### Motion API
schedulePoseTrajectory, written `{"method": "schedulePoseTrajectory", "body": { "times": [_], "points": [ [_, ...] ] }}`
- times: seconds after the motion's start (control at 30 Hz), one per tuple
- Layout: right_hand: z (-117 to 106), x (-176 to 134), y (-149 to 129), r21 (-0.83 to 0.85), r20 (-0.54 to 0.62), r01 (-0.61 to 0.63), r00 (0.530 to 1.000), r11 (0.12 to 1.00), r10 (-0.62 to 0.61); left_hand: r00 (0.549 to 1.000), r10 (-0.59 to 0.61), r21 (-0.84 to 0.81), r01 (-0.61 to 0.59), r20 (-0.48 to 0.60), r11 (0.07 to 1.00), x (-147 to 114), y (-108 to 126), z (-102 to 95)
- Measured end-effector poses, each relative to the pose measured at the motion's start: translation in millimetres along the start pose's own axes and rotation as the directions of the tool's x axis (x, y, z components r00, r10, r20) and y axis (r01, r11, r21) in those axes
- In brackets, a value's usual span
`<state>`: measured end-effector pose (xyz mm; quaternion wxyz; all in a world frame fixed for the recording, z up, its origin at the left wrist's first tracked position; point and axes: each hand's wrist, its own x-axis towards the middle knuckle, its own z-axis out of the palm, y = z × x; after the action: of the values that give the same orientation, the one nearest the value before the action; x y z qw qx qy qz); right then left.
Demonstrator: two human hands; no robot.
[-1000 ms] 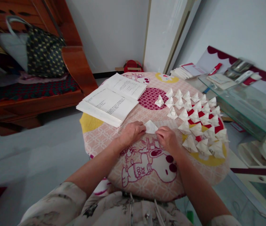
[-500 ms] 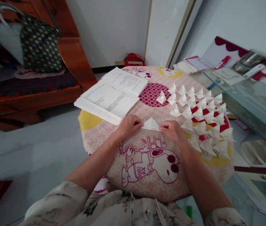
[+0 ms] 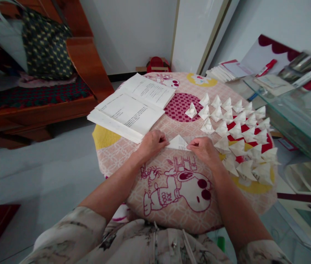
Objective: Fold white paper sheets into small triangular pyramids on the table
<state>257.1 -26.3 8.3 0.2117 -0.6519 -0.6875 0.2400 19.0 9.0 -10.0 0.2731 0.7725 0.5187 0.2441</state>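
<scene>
A sheet of paper folded into a triangle (image 3: 179,142) lies between my hands, its point facing away from me and printed lines showing on its right part. My left hand (image 3: 154,143) pinches the left corner. At the right corner, my right hand (image 3: 201,147) pinches the paper between thumb and fingers. Just beyond my left hand an open book (image 3: 136,110) with printed pages lies flat. Rows of folded paper boats (image 3: 236,130) stand to the right of my right hand, and one paper boat (image 3: 191,110) sits at their left end.
The round table wears a pink patterned cloth (image 3: 111,161) with cartoon dogs. A glass shelf (image 3: 301,113) holding papers, a red marker (image 3: 266,68) and a metal container borders it on the right. A wooden bench (image 3: 86,66) with a dotted bag (image 3: 46,46) stands left.
My view has shifted slightly, so the table and the boats appear a little further right and higher. Both hands keep their pinch on the folded paper's corners.
</scene>
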Motion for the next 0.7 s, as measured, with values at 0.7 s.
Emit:
{"method": "schedulePoseTrajectory", "body": {
  "times": [0.7],
  "points": [
    [1.2, 1.9, -0.9, 0.047, -0.037, -0.022, 0.999, 0.999, 0.024, 0.998, 0.050, 0.188, -0.056, 0.040, 0.981, -2.8, 4.6, 1.5]
  ]
}}
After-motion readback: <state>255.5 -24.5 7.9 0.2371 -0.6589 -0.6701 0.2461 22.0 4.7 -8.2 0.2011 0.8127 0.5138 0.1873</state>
